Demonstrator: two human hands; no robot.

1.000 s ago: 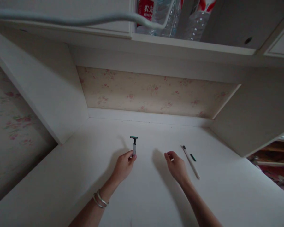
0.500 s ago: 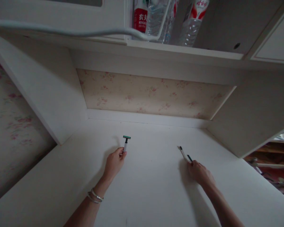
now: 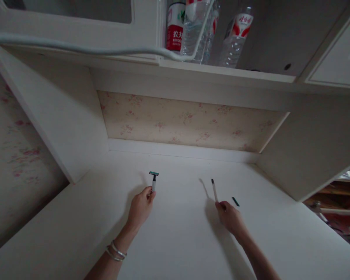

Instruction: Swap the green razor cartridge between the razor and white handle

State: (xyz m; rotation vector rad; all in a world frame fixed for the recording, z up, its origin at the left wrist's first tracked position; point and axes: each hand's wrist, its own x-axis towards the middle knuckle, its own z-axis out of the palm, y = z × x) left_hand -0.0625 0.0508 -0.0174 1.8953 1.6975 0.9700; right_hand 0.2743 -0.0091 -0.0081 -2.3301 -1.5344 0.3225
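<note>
My left hand pinches the pale handle of a razor, whose dark neck and green-edged head point toward the back. To the right, my right hand grips a slim pale razor handle with a black tip and no head on it. The handle is raised off the surface and casts a shadow to its left. A small dark green strip, which looks like a razor head, lies on the white tabletop just right of my right hand, apart from it.
Overhead, a cabinet shelf holds several plastic bottles. A pale cable hangs along its front edge. White side panels and a floral back wall enclose the tabletop. Cluttered wooden shelves stand beyond the right edge.
My right hand has moved left and lifted the razor handle, away from the dark green strip, which stays on the tabletop. My left hand keeps hold of its razor, nearly still.
</note>
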